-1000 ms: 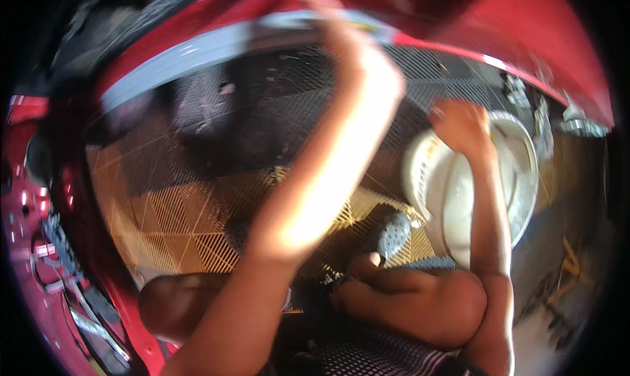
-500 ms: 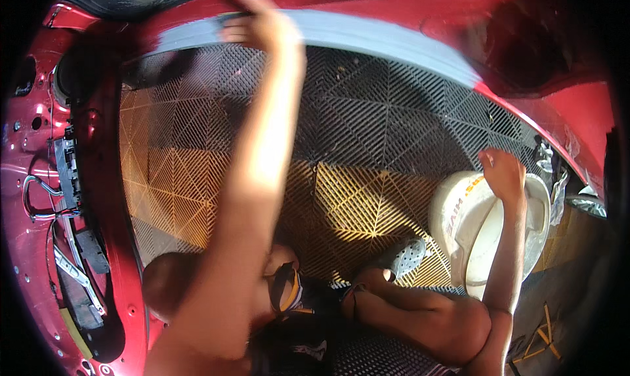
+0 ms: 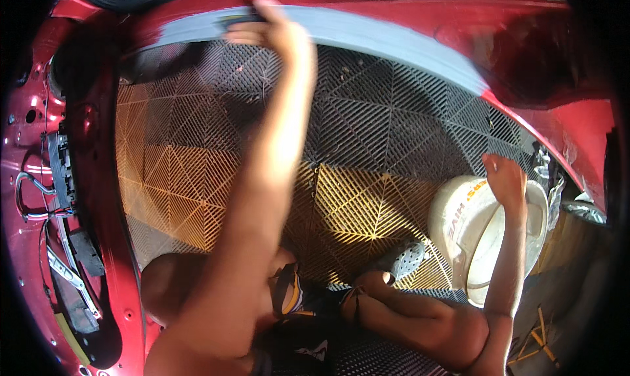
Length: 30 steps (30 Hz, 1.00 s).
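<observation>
My left hand [image 3: 272,31] is stretched up to a grey primed strip [image 3: 400,41] that runs along a red car body panel [image 3: 525,107]. It presses a dark flat pad [image 3: 236,20] against the strip's left part. My right hand [image 3: 504,178] rests on the rim of a white plastic bucket [image 3: 459,222] that stands low on the right; its fingers curl over the edge. Both bare forearms rise from the lower edge, and my bent knees [image 3: 164,291] sit below them.
Ribbed floor tiles [image 3: 367,140], dark at the top and lit orange in the middle, lie under me. A grey shoe [image 3: 405,258] is beside the bucket. A red body pillar with wires and brackets [image 3: 49,192] stands at the left. Yellow-handled tools [image 3: 545,340] lie lower right.
My left hand with the pad has slid left along the grey strip, and the view has swung with it. My right hand has stayed on the bucket rim.
</observation>
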Available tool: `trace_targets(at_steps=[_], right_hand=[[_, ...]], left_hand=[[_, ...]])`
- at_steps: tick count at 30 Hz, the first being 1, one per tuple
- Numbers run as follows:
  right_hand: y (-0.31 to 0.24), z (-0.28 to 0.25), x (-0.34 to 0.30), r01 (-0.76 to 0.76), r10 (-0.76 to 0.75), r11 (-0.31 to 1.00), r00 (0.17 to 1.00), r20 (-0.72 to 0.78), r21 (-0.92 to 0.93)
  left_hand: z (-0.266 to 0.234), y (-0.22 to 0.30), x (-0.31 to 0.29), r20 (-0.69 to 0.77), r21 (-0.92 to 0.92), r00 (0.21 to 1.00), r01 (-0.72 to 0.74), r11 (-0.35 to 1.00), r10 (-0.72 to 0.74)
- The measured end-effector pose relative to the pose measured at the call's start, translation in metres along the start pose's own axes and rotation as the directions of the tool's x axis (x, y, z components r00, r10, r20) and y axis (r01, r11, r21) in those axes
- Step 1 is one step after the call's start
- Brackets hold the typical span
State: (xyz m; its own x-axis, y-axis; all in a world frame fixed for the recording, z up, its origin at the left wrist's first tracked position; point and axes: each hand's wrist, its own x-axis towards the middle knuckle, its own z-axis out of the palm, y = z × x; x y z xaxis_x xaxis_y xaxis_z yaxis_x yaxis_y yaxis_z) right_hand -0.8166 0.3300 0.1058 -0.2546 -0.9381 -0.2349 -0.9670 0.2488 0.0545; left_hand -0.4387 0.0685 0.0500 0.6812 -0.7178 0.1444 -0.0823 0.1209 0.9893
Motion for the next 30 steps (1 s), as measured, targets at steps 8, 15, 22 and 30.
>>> trace_targets(at_steps=[8,15,22,30], right_hand=[[0.010,0.006,-0.006,0.063,-0.057,0.996,0.995,-0.087,0.070],[0.009,0.009,-0.002,0.040,-0.024,0.989,0.994,-0.111,0.144],[0.022,0.009,-0.004,0.037,-0.018,0.985,0.993,-0.116,0.166],[0.002,0.008,0.005,0.003,0.010,0.983,0.997,-0.070,0.182]], left_hand=[[0.024,-0.014,-0.080,0.153,-0.305,0.987,-0.009,0.952,0.059],[-0.008,-0.009,-0.009,0.117,-0.509,0.974,0.228,0.830,-0.195],[0.038,-0.018,-0.076,0.080,-0.415,0.997,0.037,0.909,-0.003],[-0.082,-0.031,0.143,-0.136,0.272,0.971,-0.156,0.949,0.198]])
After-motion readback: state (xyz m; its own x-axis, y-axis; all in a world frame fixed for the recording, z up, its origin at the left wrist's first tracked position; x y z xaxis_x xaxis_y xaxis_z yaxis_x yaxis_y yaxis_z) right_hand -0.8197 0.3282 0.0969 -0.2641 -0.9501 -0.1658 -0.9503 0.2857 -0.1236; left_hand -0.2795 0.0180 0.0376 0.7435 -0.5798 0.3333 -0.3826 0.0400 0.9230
